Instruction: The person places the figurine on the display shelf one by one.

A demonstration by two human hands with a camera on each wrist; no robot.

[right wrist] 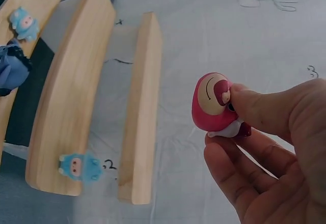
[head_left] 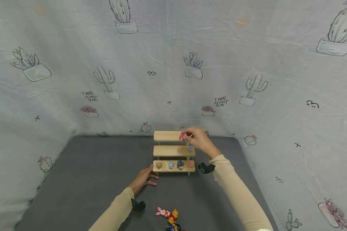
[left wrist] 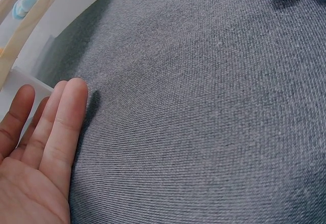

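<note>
Little pink and yellow toy figures (head_left: 169, 216) lie near while the flat left hand (head_left: 143, 179) steadies the three-step wooden shelf (head_left: 173, 150), and the right hand (head_left: 198, 139) pinches a small pink bear toy (right wrist: 216, 104) over the top step.

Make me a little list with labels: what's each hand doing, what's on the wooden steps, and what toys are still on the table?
right hand: pinches a pink bear figure above the top step's right end
left hand: lies flat on the grey table, fingers by the bottom step's left end
wooden step shelf: three tiers
top step: bare
middle step: one small blue figure at its right end
bottom step: four small figures in a row
near table edge: pink and yellow figures lying in a heap
</note>
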